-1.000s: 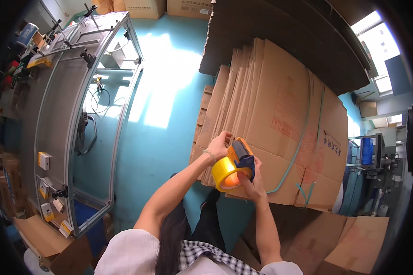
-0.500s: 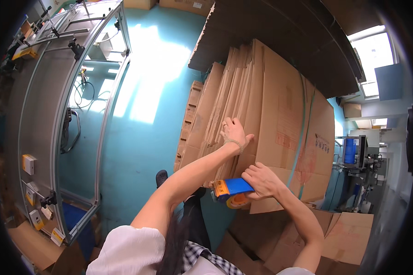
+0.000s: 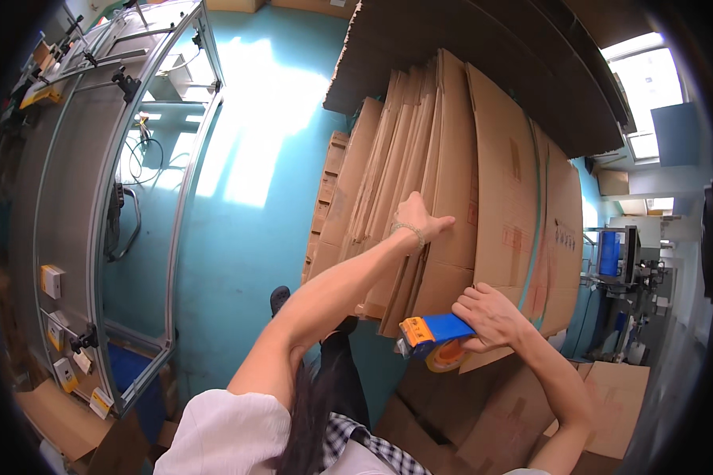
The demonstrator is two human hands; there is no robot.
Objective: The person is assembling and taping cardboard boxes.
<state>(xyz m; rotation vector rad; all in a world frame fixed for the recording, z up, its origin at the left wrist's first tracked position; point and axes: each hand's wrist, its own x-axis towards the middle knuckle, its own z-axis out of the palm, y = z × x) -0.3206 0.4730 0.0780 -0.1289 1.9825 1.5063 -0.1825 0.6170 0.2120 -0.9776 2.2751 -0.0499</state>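
Note:
A stack of flattened cardboard boxes [image 3: 392, 150] stands on edge before me, with one wide brown panel [image 3: 503, 194] leaning away to the right. My left hand [image 3: 421, 220], a bracelet at its wrist, grips the upper edges of the sheets; its fingers bend over them, fingertips hidden, and the thumb points right. My right hand [image 3: 489, 318] is closed round a blue and orange tape dispenser [image 3: 436, 336] carrying a roll of tape. Its knuckles are by the near lower corner of the wide panel; whether they also grip it is hard to see.
A large dark cardboard sheet [image 3: 451, 63] overhangs the stack's far end. An aluminium-framed unit [image 3: 178, 198] stands at the left. Opened cardboard boxes [image 3: 499, 412] lie at the lower right. A wooden pallet [image 3: 323, 190] edges the stack, on the blue-green floor [image 3: 230, 261].
My right hand and the tape dispenser have moved right. The wide panel has shifted right from the stack. My left hand has moved slightly right, its spread fingers now bent over the edges.

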